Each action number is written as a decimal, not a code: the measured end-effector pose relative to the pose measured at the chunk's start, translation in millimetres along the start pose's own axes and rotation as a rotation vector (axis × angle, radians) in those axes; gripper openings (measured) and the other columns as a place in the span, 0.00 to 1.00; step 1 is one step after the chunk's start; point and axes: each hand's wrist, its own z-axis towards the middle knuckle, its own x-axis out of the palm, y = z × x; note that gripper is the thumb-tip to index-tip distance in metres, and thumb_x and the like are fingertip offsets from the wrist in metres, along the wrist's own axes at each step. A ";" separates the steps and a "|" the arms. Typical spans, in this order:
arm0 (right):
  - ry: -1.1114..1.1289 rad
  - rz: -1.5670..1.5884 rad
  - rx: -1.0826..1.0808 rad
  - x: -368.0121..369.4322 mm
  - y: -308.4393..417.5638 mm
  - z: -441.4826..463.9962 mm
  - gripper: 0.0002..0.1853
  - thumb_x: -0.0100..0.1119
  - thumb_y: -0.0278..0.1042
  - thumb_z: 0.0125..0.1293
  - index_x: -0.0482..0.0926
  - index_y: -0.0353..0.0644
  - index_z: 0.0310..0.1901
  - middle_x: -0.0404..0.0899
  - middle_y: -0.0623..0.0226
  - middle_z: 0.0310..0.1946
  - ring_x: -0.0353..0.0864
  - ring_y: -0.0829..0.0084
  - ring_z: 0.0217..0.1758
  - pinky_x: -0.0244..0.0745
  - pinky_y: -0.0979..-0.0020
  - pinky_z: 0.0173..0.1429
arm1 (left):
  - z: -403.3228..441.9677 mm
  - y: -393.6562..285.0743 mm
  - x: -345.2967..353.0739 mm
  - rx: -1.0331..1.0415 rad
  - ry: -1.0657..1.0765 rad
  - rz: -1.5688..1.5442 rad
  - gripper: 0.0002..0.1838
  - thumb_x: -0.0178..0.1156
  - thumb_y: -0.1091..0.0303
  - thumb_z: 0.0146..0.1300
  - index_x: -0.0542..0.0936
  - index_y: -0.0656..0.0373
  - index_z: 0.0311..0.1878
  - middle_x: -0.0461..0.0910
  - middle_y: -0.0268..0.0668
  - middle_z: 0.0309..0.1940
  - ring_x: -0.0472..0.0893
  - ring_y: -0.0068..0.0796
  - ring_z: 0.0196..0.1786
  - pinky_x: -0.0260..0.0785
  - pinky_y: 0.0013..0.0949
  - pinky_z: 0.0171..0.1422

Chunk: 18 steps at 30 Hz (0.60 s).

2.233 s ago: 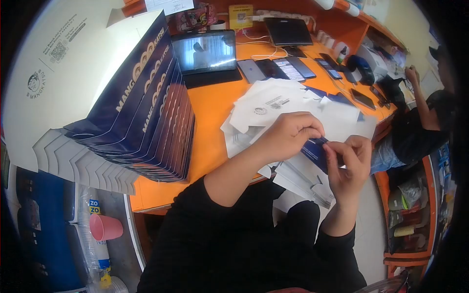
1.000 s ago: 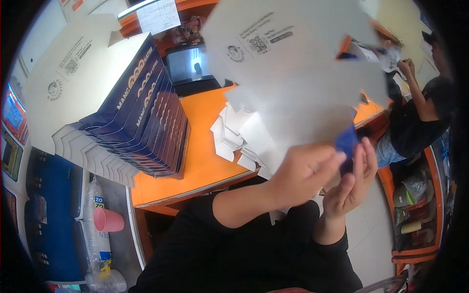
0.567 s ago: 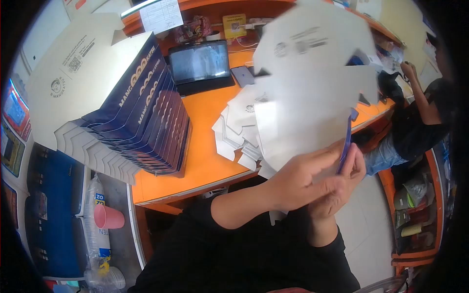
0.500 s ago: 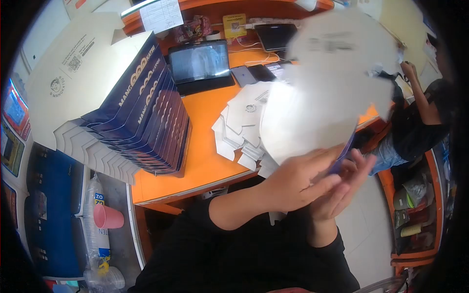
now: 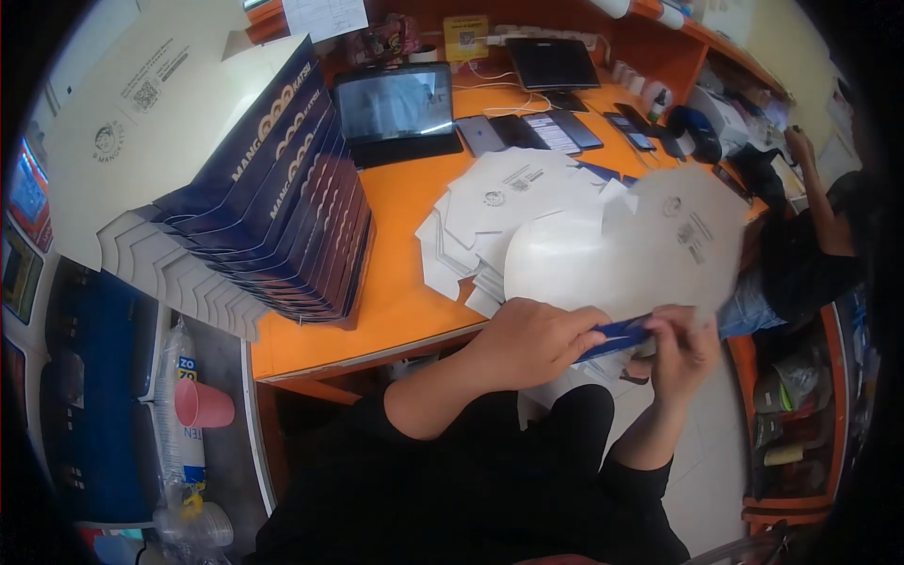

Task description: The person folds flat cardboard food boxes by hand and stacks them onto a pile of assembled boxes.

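A white cardboard sheet with dark blue printed flaps is held up over the table's front edge. My left hand pinches the left end of its folded blue flap. Closed on the right end of that flap are the fingers of my right hand. Behind the held sheet lies a loose pile of flat white sheets. Further left stands a tall nested stack of dark blue boxes with white insides.
On the orange table are a tablet, several phones and a dark monitor. A pink cup is at the lower left. Another person sits at the right, beside orange shelves.
The held sheet has come down and tilted, showing its blue flap between my hands. My hands have moved apart, the left one slightly left. The phones behind show again.
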 end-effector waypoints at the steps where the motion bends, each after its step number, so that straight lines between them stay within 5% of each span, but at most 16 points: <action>1: 0.104 -0.048 -0.062 -4.8 0.4 2.3 0.06 0.63 0.14 0.58 0.84 0.37 0.34 0.81 0.66 0.37 0.79 0.76 0.36 0.70 0.78 0.40 | 0.8 -0.8 -0.2 0.024 0.025 0.011 0.12 0.54 0.57 0.72 0.79 0.54 0.48 0.81 0.44 0.22 0.82 0.47 0.28 0.72 0.44 0.34; 6: 0.350 -0.177 -0.153 -5.2 28.6 11.6 0.07 0.65 0.14 0.52 0.85 0.38 0.31 0.79 0.67 0.34 0.78 0.72 0.32 0.70 0.75 0.37 | 4.8 0.8 -5.6 0.137 -0.009 0.039 0.12 0.61 0.59 0.67 0.80 0.54 0.48 0.82 0.42 0.23 0.82 0.44 0.27 0.71 0.40 0.33; 7: 0.339 -0.093 -0.067 -2.6 27.2 8.4 0.09 0.67 0.16 0.52 0.84 0.37 0.35 0.78 0.65 0.35 0.78 0.71 0.36 0.71 0.74 0.42 | 5.1 -0.5 -7.0 0.145 -0.023 0.051 0.12 0.63 0.60 0.66 0.81 0.53 0.48 0.82 0.42 0.24 0.83 0.43 0.26 0.71 0.39 0.32; 10: -0.013 -0.190 -0.207 14.3 24.3 4.7 0.12 0.67 0.19 0.56 0.82 0.33 0.43 0.76 0.60 0.44 0.78 0.68 0.45 0.71 0.72 0.51 | 8.4 -6.2 -1.1 0.071 -0.135 0.051 0.13 0.63 0.59 0.65 0.80 0.55 0.48 0.82 0.41 0.23 0.82 0.42 0.26 0.71 0.37 0.31; 11: -0.135 0.015 -0.040 18.9 3.8 -8.2 0.23 0.66 0.34 0.65 0.74 0.32 0.59 0.72 0.57 0.54 0.75 0.66 0.51 0.70 0.70 0.57 | 11.3 -7.5 1.5 0.086 -0.199 0.080 0.13 0.63 0.60 0.65 0.79 0.55 0.48 0.82 0.40 0.23 0.82 0.42 0.26 0.71 0.37 0.31; 15: -0.162 0.511 0.454 44.8 14.3 -2.7 0.42 0.57 0.52 0.70 0.49 0.39 0.75 0.70 0.60 0.53 0.75 0.69 0.50 0.72 0.70 0.57 | 29.6 -9.7 22.5 0.150 -0.360 0.196 0.14 0.64 0.60 0.64 0.79 0.57 0.47 0.81 0.37 0.23 0.82 0.40 0.25 0.71 0.35 0.29; 18: -0.065 0.603 0.689 37.9 8.5 10.9 0.40 0.58 0.45 0.69 0.51 0.40 0.75 0.71 0.61 0.58 0.76 0.70 0.53 0.73 0.70 0.56 | 33.8 -12.7 29.3 0.158 -0.292 0.251 0.15 0.65 0.60 0.62 0.79 0.56 0.48 0.82 0.37 0.29 0.82 0.38 0.31 0.72 0.36 0.34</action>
